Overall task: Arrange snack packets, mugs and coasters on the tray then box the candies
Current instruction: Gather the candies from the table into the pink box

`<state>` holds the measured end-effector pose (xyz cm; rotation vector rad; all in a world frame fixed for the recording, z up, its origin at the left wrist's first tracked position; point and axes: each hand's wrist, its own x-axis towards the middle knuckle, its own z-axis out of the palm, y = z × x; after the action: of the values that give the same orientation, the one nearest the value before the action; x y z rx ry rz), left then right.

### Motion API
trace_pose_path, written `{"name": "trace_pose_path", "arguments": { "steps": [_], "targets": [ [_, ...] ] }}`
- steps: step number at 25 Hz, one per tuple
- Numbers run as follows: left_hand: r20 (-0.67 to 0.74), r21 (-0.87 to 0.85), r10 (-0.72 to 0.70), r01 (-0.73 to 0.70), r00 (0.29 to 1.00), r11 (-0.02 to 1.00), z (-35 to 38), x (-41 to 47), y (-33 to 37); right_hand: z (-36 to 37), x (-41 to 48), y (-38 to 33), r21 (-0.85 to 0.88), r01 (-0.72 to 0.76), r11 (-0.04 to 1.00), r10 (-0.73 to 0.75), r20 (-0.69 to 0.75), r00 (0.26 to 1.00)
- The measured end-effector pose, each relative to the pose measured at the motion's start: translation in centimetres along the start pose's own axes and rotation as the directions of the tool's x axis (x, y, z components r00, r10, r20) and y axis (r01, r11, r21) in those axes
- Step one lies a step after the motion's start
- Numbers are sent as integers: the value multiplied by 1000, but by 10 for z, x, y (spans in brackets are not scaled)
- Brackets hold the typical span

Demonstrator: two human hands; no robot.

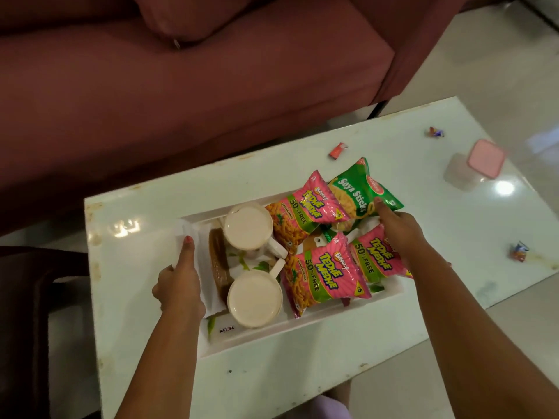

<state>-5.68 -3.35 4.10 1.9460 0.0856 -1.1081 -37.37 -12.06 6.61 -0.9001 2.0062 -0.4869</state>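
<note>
White tray point(272, 331) at the centre of the glossy bench point(332, 367), long axis running 9 to 3 o'clock. Two cream mugs, far mug point(248, 226) and near mug point(254, 298), stand upright in its 9 o'clock half, with brown coasters point(218, 264) just beside them at 9 o'clock. Three pink snack packets point(325, 273) and one green snack packet point(360, 192) overlap in the 3 o'clock half. The left grip point(178, 285) is closed round the tray's 9 o'clock end, thumb on top of the rim. The right grip point(396, 234) lies over the packets, thumb on the green one; its fingers curl out of sight, so what they hold cannot be told. Wrapped candies lie loose on the bench: red candy point(338, 150) at 12 o'clock, purple candy point(435, 132) at 1 o'clock, blue candy point(518, 251) at 3 o'clock. A clear box point(459, 176) with pink lid point(486, 158) stands at 2 o'clock
</note>
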Motion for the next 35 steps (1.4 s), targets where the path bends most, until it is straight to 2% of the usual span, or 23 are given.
{"name": "trace_pose_path", "arguments": {
  "steps": [7,9,14,25,28,30,33,35],
  "targets": [
    [59,1,-18,18,998,1000,76,-14,-15,-53,69,3,-16,10,1000,-11,-71,997],
    [37,30,-9,8,999,1000,99,-19,-23,-64,89,8,-38,3,999,-5,-54,999],
    [-136,248,5,29,991,968,139,-34,-37,-80,126,14,-67,20,998,-21,-19,1000],
    [-166,341,128,-65,978,938,154,-43,-53,-83,154,37,-47,-37,998,38,22,999],
    [-194,539,303,-157,933,827,165,-64,-40,-88,153,31,25,-46,999,46,-37,998],
    [-156,622,458,-273,875,733,176,-83,-30,-94,152,21,52,25,998,-20,-92,996],
    [-5,727,695,-474,719,496,190,-116,-25,-107,144,15,-16,182,983,-182,-137,974],
    [121,752,772,-565,624,338,201,-140,-30,-117,134,21,-118,217,969,-231,-128,964]
  ]
}}
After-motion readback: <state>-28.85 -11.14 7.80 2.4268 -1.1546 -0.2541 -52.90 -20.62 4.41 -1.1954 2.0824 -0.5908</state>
